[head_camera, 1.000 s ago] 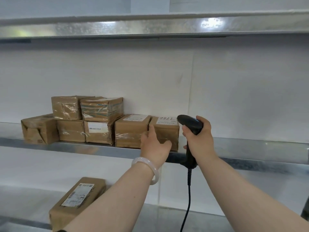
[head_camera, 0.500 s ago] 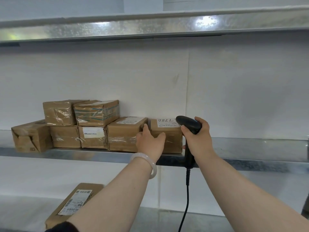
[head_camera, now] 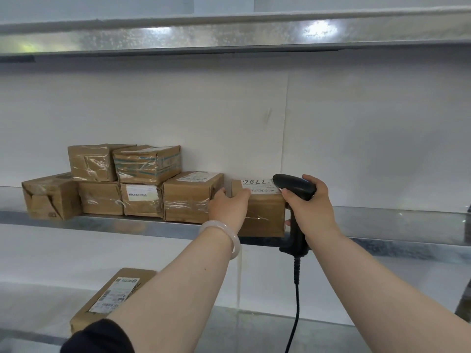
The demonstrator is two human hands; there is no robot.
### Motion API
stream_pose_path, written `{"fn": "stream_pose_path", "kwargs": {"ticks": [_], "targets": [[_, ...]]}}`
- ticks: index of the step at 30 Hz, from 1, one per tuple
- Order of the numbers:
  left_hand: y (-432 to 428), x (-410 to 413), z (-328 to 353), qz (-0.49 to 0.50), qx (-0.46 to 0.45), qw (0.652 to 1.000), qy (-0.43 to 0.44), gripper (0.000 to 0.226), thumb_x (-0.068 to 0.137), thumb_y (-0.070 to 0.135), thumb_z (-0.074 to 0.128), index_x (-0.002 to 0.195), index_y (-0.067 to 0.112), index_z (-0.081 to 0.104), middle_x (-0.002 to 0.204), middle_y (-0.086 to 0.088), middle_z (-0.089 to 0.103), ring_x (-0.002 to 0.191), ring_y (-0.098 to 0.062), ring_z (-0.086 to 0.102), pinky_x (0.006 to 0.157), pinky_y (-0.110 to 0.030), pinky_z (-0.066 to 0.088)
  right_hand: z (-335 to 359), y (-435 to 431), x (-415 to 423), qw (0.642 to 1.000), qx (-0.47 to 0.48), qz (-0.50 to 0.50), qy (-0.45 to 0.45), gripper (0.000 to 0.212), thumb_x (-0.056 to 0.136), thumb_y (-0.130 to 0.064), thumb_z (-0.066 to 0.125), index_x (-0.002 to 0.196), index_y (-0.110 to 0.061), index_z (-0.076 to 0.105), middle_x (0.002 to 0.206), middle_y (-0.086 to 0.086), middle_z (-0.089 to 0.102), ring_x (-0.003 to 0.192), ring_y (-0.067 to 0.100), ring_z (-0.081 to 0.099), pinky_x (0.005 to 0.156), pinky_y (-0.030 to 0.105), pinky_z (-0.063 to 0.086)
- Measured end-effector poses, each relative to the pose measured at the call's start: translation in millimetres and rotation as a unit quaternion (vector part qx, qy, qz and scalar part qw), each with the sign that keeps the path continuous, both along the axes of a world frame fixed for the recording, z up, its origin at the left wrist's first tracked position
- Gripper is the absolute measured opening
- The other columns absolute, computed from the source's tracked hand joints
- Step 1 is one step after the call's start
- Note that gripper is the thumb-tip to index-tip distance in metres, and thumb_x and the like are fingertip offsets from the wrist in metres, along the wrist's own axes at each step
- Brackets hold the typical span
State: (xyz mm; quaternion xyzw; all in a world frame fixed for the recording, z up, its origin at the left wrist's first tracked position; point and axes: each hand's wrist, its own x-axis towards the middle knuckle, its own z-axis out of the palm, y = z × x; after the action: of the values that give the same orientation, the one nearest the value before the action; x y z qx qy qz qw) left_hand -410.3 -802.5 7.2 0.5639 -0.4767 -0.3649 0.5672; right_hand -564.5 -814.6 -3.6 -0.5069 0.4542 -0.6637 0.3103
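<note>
A small brown cardboard box (head_camera: pixel 265 212) with a white label reading 7786 upside down stands at the right end of a row on the metal shelf (head_camera: pixel 382 222). My left hand (head_camera: pixel 229 207) grips its left front corner, thumb on the top by the label and fingers down its left side. My right hand (head_camera: pixel 309 207) holds a black corded barcode scanner (head_camera: pixel 293 186), whose head sits at the box's upper right corner, over the label's edge.
Several taped brown boxes (head_camera: pixel 188 197) stand to the left on the same shelf, two stacked on top (head_camera: pixel 147 163). Another labelled box (head_camera: pixel 112 299) lies on the lower shelf. A metal shelf (head_camera: pixel 229 34) runs overhead. The white back wall (head_camera: pixel 369 138) lies behind bare shelf at right.
My left hand has reached further onto the box with the 7786 label and taken hold of its left corner. The scanner has stayed beside the box's right edge.
</note>
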Motion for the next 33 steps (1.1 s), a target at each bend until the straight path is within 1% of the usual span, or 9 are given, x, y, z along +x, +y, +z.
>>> {"fn": "stream_pose_path", "kwargs": {"ticks": [4, 7, 13, 16, 18, 21, 25, 29, 33], "targets": [[15.3, -6.2, -2.7, -0.030, -0.016, 0.999, 0.020, 0.028, 0.094, 0.034, 0.058, 0.120, 0.038, 0.049, 0.118, 0.007, 0.055, 0.102, -0.018, 0.054, 0.099, -0.034, 0.043, -3.2, 14.9, -5.0, 1.000, -0.031, 0.000, 0.002, 0.055, 0.084, -0.018, 0.074, 0.127, -0.034, 0.045, 0.112, -0.014, 0.056, 0.104, 0.022, 0.064, 0.070, 0.041, 0.061], [25.8, -5.2, -14.4, -0.043, -0.082, 0.994, 0.057, 0.036, 0.096, 0.017, 0.060, 0.120, 0.037, 0.040, 0.097, 0.022, 0.053, 0.087, 0.002, 0.052, 0.075, -0.019, 0.043, -10.4, 29.6, -2.9, 0.997, -0.073, -0.002, -0.001, 0.057, 0.082, -0.013, 0.076, 0.126, -0.036, 0.047, 0.109, -0.020, 0.058, 0.099, 0.017, 0.066, 0.078, 0.044, 0.060], [64.9, 12.8, -40.6, -0.031, -0.123, 0.987, 0.095, 0.047, 0.094, 0.006, 0.061, 0.117, 0.044, 0.046, 0.107, 0.019, 0.061, 0.100, -0.001, 0.060, 0.073, -0.014, 0.048, -38.8, 66.9, 14.5, 0.993, -0.117, 0.034, 0.005, 0.061, 0.080, -0.009, 0.076, 0.115, -0.050, 0.049, 0.105, -0.031, 0.060, 0.100, 0.013, 0.066, 0.083, 0.048, 0.058], [87.1, 25.6, -56.9, -0.023, -0.096, 0.989, 0.111, 0.046, 0.092, 0.009, 0.064, 0.119, 0.045, 0.055, 0.113, 0.007, 0.071, 0.108, -0.016, 0.066, 0.090, -0.032, 0.056, -55.0, 88.3, 22.9, 0.989, -0.133, 0.068, 0.016, 0.062, 0.081, -0.004, 0.075, 0.118, -0.047, 0.050, 0.107, -0.034, 0.059, 0.102, 0.010, 0.064, 0.084, 0.046, 0.058], [100.0, 32.5, -68.0, -0.005, -0.089, 0.987, 0.133, 0.044, 0.089, 0.014, 0.068, 0.124, 0.039, 0.059, 0.119, 0.001, 0.071, 0.112, -0.022, 0.067, 0.100, -0.045, 0.054, -67.3, 100.7, 26.7, 0.986, -0.143, 0.085, 0.026, 0.062, 0.082, -0.002, 0.074, 0.119, -0.045, 0.051, 0.108, -0.032, 0.060, 0.098, 0.012, 0.065, 0.078, 0.035, 0.059], [116.4, 38.2, -84.2, 0.011, -0.082, 0.986, 0.146, 0.033, 0.096, 0.019, 0.065, 0.111, 0.046, 0.055, 0.122, 0.004, 0.067, 0.114, -0.019, 0.065, 0.099, -0.043, 0.055, -86.1, 116.3, 31.8, 0.985, -0.140, 0.095, 0.019, 0.063, 0.083, 0.001, 0.072, 0.115, -0.048, 0.050, 0.103, -0.032, 0.060, 0.079, 0.012, 0.065, 0.058, 0.023, 0.056], [129.7, 53.2, -102.9, 0.014, -0.041, 0.986, 0.162, 0.026, 0.091, 0.040, 0.069, 0.102, 0.060, 0.056, 0.132, 0.001, 0.063, 0.118, -0.022, 0.063, 0.101, -0.048, 0.054, -106.8, 130.1, 41.4, 0.987, -0.129, 0.097, 0.025, 0.064, 0.082, -0.001, 0.073, 0.116, -0.050, 0.050, 0.107, -0.033, 0.060, 0.089, 0.025, 0.065, 0.078, 0.036, 0.057], [141.7, 81.2, -122.4, 0.007, -0.021, 0.980, 0.197, 0.033, 0.097, 0.022, 0.064, 0.121, 0.040, 0.051, 0.113, -0.002, 0.073, 0.095, -0.019, 0.073, 0.087, -0.044, 0.061, -121.6, 143.3, 58.2, 0.983, -0.135, 0.109, 0.056, 0.063, 0.081, 0.000, 0.075, 0.118, -0.045, 0.051, 0.107, -0.035, 0.059, 0.098, 0.002, 0.062, 0.078, 0.018, 0.053], [157.1, 121.3, -143.1, -0.010, 0.028, 0.975, 0.222, 0.062, 0.094, 0.014, 0.065, 0.147, 0.031, 0.038, 0.128, -0.004, 0.069, 0.111, -0.027, 0.068, 0.097, -0.058, 0.053, -139.0, 154.9, 84.0, 0.979, -0.116, 0.145, 0.079, 0.061, 0.081, 0.003, 0.073, 0.116, -0.040, 0.049, 0.100, -0.045, 0.055, 0.091, -0.013, 0.058, 0.064, 0.001, 0.044]]}}
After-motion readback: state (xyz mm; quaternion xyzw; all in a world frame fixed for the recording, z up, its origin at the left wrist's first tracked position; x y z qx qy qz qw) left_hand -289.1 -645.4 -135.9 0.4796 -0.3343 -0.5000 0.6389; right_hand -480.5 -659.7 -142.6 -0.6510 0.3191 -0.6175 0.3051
